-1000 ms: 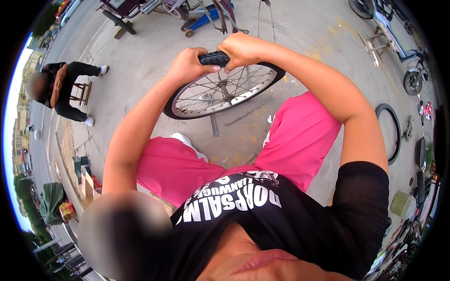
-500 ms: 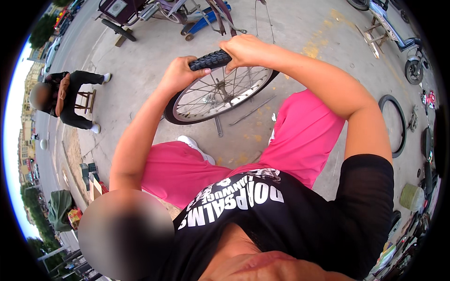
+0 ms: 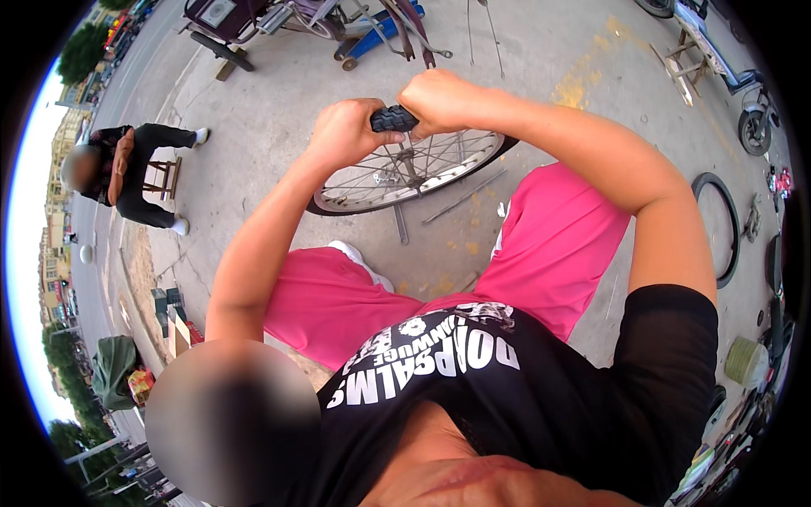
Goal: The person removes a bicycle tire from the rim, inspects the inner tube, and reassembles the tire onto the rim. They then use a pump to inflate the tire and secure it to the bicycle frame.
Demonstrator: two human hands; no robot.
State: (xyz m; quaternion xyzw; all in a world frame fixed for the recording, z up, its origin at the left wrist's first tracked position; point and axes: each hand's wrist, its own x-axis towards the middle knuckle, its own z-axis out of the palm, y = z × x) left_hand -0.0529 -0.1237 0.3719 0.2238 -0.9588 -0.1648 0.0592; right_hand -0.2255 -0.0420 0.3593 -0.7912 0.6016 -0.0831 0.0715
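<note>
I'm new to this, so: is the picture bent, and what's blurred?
Head view: yes, the scene curves toward black corners; head view: the seated person's head and a round lower-left patch are blurred; head view: the wheel, left hand and right hand look fairly sharp.

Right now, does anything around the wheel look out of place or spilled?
A flat metal bar and a thin rod lie loose on the concrete near the wheel, a possible tripping hazard. Yellow patches look odd too; whether spilled, unclear.

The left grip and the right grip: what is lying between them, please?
In the head view, a short stretch of black, knobbly tyre lies between the left grip and the right grip.
</note>
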